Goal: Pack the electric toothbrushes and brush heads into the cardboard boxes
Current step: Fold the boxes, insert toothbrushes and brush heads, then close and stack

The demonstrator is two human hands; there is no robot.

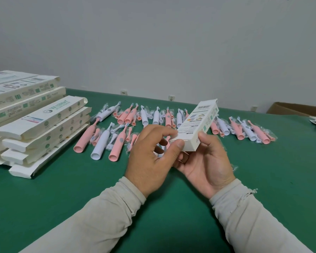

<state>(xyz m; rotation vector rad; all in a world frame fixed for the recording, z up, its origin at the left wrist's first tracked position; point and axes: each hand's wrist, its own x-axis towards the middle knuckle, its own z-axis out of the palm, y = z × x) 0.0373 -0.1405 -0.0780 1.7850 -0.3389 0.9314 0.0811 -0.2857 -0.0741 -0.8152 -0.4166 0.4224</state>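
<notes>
White printed cardboard box (pixel 197 125), tilted, in both hands' grip

Colours and Patterns

The desk (pixel 62 189) surface is plain dark green. The toothbrushes (pixel 115 147) are salmon pink or pale lavender-white, each with a grey button. The cardboard boxes (pixel 38 121) are cream-white with teal-green printing. The sleeves (pixel 106 216) are light beige. The wall (pixel 153 42) is pale grey.
</notes>
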